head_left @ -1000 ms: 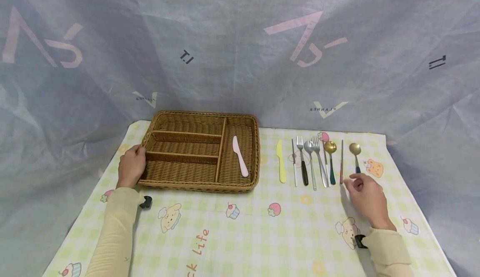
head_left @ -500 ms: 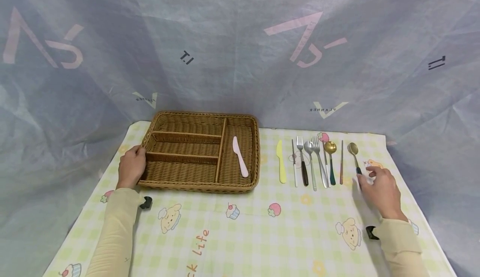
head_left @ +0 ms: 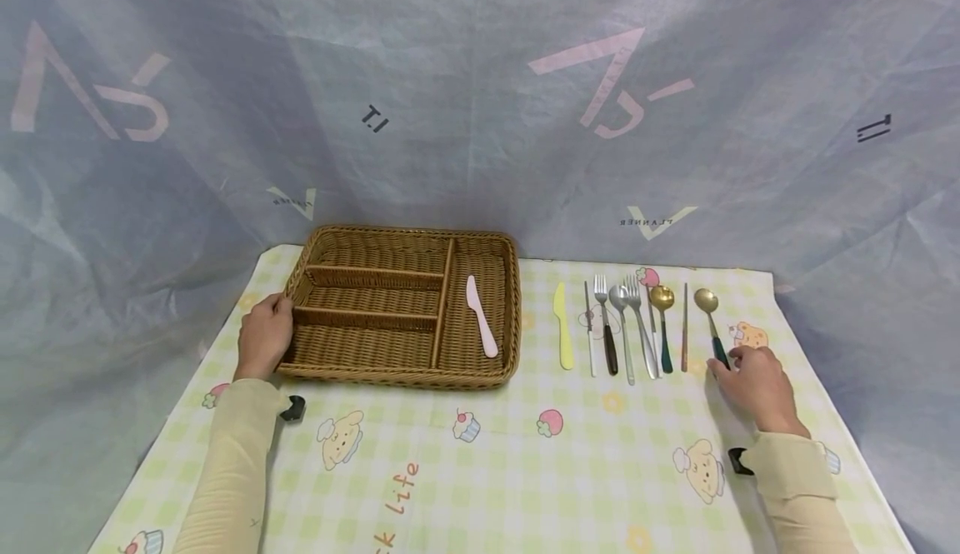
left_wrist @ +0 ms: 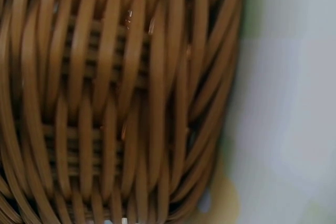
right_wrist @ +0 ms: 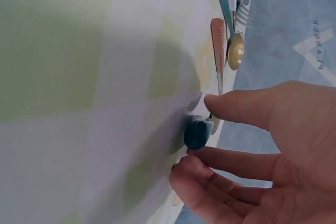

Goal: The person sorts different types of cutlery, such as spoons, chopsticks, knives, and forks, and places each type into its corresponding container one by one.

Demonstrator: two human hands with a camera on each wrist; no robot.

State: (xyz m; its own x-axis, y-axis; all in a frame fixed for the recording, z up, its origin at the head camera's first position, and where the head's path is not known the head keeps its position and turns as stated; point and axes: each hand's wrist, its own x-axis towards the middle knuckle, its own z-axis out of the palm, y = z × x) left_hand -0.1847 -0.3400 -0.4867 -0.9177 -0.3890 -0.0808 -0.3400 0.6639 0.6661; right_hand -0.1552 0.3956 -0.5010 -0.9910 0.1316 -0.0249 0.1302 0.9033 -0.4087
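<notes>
My left hand (head_left: 264, 337) grips the left rim of a brown wicker cutlery basket (head_left: 438, 304); its fingers are partly hidden. The left wrist view shows only the woven wall of the basket (left_wrist: 110, 87) close up. A pink knife (head_left: 482, 318) lies in the basket's right compartment. At the right, my right hand (head_left: 759, 383) pinches the dark green handle end of a spoon (head_left: 706, 301) with a gold bowl, which lies on the cloth. In the right wrist view, the spoon's handle end (right_wrist: 196, 132) sits between the thumb (right_wrist: 236, 106) and curled fingers.
Left of the spoon, a row of cutlery lies on the checked tablecloth (head_left: 495, 487): a yellow knife (head_left: 563, 326), forks (head_left: 606, 325), a silver spoon (head_left: 619, 296), another gold spoon (head_left: 662, 297) and a slim brown-handled piece (head_left: 684, 337). A grey curtain (head_left: 472, 104) hangs behind.
My right hand has moved right to the spoon's handle end, and its fingers have closed on it. The spoon has turned slightly, its bowl shifting left. The left hand has stayed on the basket.
</notes>
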